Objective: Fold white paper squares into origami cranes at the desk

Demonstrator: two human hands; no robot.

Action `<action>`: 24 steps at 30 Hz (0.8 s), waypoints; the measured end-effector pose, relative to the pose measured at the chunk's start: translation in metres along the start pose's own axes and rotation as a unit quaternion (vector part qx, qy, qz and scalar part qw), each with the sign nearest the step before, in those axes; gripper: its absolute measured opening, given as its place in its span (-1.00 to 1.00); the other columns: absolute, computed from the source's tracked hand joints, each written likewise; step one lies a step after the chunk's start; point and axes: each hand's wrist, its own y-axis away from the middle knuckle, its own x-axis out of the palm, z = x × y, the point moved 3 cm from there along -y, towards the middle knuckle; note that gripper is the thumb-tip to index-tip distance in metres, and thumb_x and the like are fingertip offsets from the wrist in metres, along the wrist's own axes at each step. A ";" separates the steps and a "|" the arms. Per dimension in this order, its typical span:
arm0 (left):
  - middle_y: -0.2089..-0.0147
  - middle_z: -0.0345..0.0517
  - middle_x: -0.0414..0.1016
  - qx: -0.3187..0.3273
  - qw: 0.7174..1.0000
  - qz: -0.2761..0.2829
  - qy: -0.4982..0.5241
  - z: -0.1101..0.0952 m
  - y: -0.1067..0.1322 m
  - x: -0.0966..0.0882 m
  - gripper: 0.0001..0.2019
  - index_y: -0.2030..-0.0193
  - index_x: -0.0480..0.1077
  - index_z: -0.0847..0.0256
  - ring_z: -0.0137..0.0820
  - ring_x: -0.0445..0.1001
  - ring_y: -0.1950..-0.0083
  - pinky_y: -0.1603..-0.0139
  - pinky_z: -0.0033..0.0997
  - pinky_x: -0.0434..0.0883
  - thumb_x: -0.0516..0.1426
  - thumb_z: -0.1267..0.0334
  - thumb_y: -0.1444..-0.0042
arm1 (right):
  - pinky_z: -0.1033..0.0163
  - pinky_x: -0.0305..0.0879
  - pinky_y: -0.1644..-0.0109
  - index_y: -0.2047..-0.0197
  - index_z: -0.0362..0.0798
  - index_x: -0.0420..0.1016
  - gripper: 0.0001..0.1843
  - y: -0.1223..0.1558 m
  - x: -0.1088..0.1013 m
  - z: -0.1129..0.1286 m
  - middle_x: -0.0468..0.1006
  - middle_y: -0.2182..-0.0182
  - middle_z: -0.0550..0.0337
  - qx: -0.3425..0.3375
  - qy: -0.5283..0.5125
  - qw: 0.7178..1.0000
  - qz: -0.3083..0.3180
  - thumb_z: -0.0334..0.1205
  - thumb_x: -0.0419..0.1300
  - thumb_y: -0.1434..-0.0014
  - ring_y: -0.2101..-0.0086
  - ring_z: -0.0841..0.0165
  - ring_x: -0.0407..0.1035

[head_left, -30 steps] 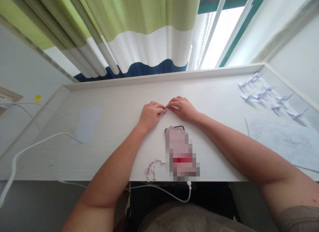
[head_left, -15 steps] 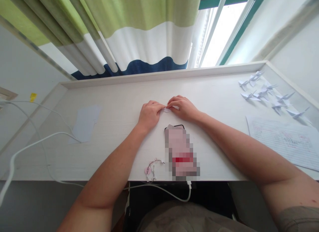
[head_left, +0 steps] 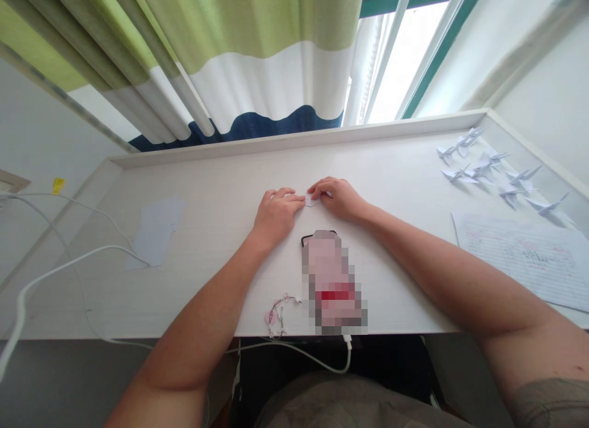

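Observation:
A small piece of folded white paper (head_left: 312,202) lies on the desk between my hands, partly covered by fingers. My left hand (head_left: 277,214) holds its left end, the thumb and forefinger together at the edge. From the other side my right hand (head_left: 339,198) grips the paper with curled fingers pressed on its top. Nearer to me lies a phone (head_left: 332,281) with a blurred screen and a white cable plugged into its lower end. Beside it rests a beaded strap (head_left: 277,311) with a pink charm.
Several folded paper cranes (head_left: 483,167) stand at the desk's back right corner. Below them lie written, lined sheets (head_left: 524,256). Blank paper pieces (head_left: 156,232) lie at left, with a white cable (head_left: 69,265) reaching over them. A raised rim (head_left: 299,141) edges the desk's back.
My fingers have shifted on the paper: the left fingers are more spread, the right fingers have drawn slightly right, and more paper shows between them. The view has moved slightly.

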 end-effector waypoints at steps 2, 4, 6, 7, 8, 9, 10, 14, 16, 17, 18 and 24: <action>-0.22 -0.18 0.67 0.011 1.000 0.008 -0.019 -0.003 0.001 -0.001 -0.62 -0.11 0.63 0.05 -0.14 0.45 -0.36 -0.34 0.05 0.25 0.05 0.47 -0.40 | -0.03 0.45 -0.19 0.25 0.04 0.73 -0.60 0.002 -0.001 0.002 0.76 0.11 0.15 0.006 0.010 1.000 -0.005 -0.51 0.09 -0.19 0.04 0.20 0.58; -0.25 -0.17 0.65 0.019 0.999 0.010 -0.032 -0.006 0.003 -0.002 -0.62 -0.13 0.61 0.06 -0.13 0.44 -0.37 -0.34 0.04 0.25 0.05 0.46 -0.41 | -0.02 0.47 -0.15 0.13 0.03 0.73 -0.59 0.004 -0.002 0.005 0.75 0.11 0.12 0.006 0.020 1.000 -0.011 -0.50 0.09 -0.22 0.06 0.18 0.59; -0.27 -0.15 0.64 0.022 0.999 0.005 -0.038 -0.008 0.004 -0.002 -0.63 -0.15 0.60 0.08 -0.14 0.43 -0.38 -0.33 0.03 0.25 0.04 0.45 -0.42 | -0.01 0.47 -0.15 0.06 0.01 0.72 -0.57 0.006 -0.003 0.009 0.74 0.05 0.09 -0.015 0.025 0.999 -0.013 -0.50 0.09 -0.24 0.04 0.18 0.58; -0.28 -0.14 0.63 0.024 0.999 0.001 -0.040 -0.009 0.004 -0.002 -0.63 -0.15 0.60 0.09 -0.14 0.43 -0.39 -0.33 0.01 0.26 0.03 0.44 -0.43 | -0.01 0.45 -0.17 0.04 0.00 0.72 -0.58 0.008 -0.003 0.011 0.73 0.02 0.08 -0.032 0.031 0.999 -0.009 -0.50 0.09 -0.25 0.01 0.18 0.57; -0.29 -0.13 0.62 0.028 0.999 -0.002 -0.041 -0.009 0.005 -0.002 -0.63 -0.16 0.59 0.10 -0.14 0.42 -0.40 -0.34 0.00 0.25 0.03 0.43 -0.43 | -0.02 0.43 -0.19 0.04 0.00 0.72 -0.59 0.009 -0.003 0.014 0.72 -0.01 0.07 -0.050 0.042 0.998 -0.004 -0.49 0.09 -0.26 -0.02 0.17 0.55; -0.30 -0.13 0.61 0.032 0.999 -0.004 -0.040 -0.010 0.005 -0.002 -0.63 -0.16 0.59 0.11 -0.14 0.40 -0.41 -0.35 -0.01 0.25 0.02 0.43 -0.43 | -0.04 0.40 -0.21 0.04 -0.01 0.72 -0.60 0.010 -0.003 0.016 0.71 -0.02 0.05 -0.065 0.058 0.996 0.004 -0.48 0.10 -0.28 -0.05 0.15 0.52; -0.31 -0.12 0.60 0.034 0.999 -0.005 -0.038 -0.010 0.005 -0.001 -0.63 -0.17 0.58 0.12 -0.15 0.40 -0.42 -0.35 -0.02 0.25 0.02 0.43 -0.43 | -0.06 0.38 -0.22 0.04 0.00 0.72 -0.62 0.011 -0.003 0.018 0.71 -0.03 0.04 -0.075 0.078 0.994 0.012 -0.47 0.11 -0.29 -0.08 0.12 0.50; -0.26 -0.07 0.64 0.018 1.000 -0.001 -0.017 -0.010 0.004 -0.002 -0.64 -0.19 0.57 0.14 -0.16 0.46 -0.35 -0.33 -0.03 0.29 0.03 0.41 -0.42 | -0.11 0.28 -0.19 0.05 0.00 0.72 -0.68 0.015 -0.005 0.023 0.67 -0.03 -0.01 -0.075 0.144 0.986 0.048 -0.39 0.14 -0.33 -0.12 0.04 0.39; -0.24 -0.07 0.65 0.000 1.000 -0.003 -0.001 -0.010 0.004 -0.003 -0.65 -0.17 0.58 0.13 -0.15 0.47 -0.33 -0.32 -0.03 0.31 0.05 0.41 -0.39 | -0.09 0.26 -0.17 0.04 0.01 0.72 -0.70 0.016 -0.007 0.024 0.66 -0.02 -0.01 -0.073 0.153 0.983 0.065 -0.34 0.15 -0.34 -0.10 0.03 0.37; -0.24 -0.07 0.65 -0.007 1.000 -0.003 0.009 -0.009 0.003 -0.004 -0.65 -0.16 0.58 0.13 -0.15 0.47 -0.33 -0.32 -0.02 0.32 0.06 0.42 -0.38 | -0.08 0.25 -0.16 0.03 0.02 0.72 -0.70 0.016 -0.007 0.025 0.66 -0.02 0.00 -0.073 0.154 0.983 0.074 -0.31 0.15 -0.35 -0.09 0.03 0.36; -0.24 -0.08 0.65 -0.015 1.000 -0.003 0.023 -0.009 0.003 -0.004 -0.65 -0.14 0.58 0.12 -0.15 0.47 -0.33 -0.32 -0.02 0.34 0.07 0.43 -0.37 | -0.08 0.24 -0.15 0.03 0.02 0.72 -0.70 0.016 -0.008 0.026 0.65 -0.01 0.00 -0.075 0.154 0.982 0.080 -0.30 0.15 -0.35 -0.08 0.03 0.35; -0.13 -0.13 0.71 -0.074 0.985 -0.026 0.154 0.002 -0.002 -0.003 -0.75 0.01 0.63 0.05 -0.21 0.55 -0.23 -0.33 -0.03 0.41 0.13 0.35 -0.35 | -0.11 0.25 -0.12 0.05 0.02 0.72 -0.71 0.016 -0.008 0.025 0.65 0.02 -0.04 -0.076 0.145 0.984 0.075 -0.26 0.15 -0.37 -0.06 -0.01 0.31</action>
